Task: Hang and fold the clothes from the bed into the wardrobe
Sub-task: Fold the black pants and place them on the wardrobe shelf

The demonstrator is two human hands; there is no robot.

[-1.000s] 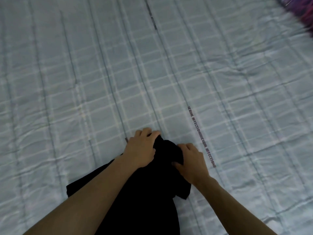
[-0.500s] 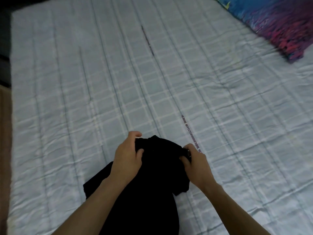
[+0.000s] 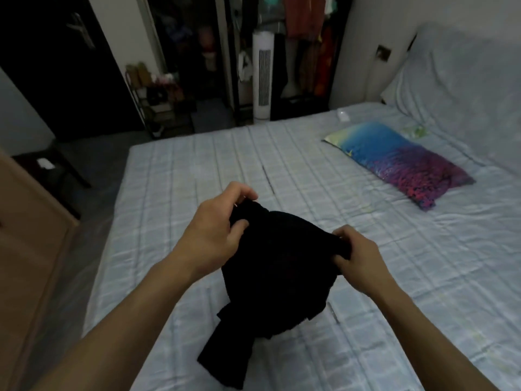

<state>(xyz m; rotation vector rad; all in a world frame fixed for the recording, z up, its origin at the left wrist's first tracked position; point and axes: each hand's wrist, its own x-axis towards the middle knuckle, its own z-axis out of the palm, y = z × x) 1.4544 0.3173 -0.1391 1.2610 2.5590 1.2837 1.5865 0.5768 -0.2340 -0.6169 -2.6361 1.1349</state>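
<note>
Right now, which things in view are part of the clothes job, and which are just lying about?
Part of the job:
black garment, gripped by left hand and right hand
bed
open wardrobe with hanging clothes

Lying about:
colourful pillow
white tower fan
shoe rack

Bed point(image 3: 197, 170): wide mattress under a pale blue-grey sheet with a woven check, lightly creased, one dark printed line running lengthwise near the middle. Lying on it:
- Pillow point(image 3: 400, 162), flat near the head end, cover shading from blue to purple with pink speckling.
- Second pillow or bolster point(image 3: 462, 80), same check as the sheet, propped at the head end.
- Small pale object point(image 3: 343, 114) near the far edge (too small to identify).
- Black garment point(image 3: 270, 277), bunched, its lower part trailing onto the sheet (upper part lifted).
</note>
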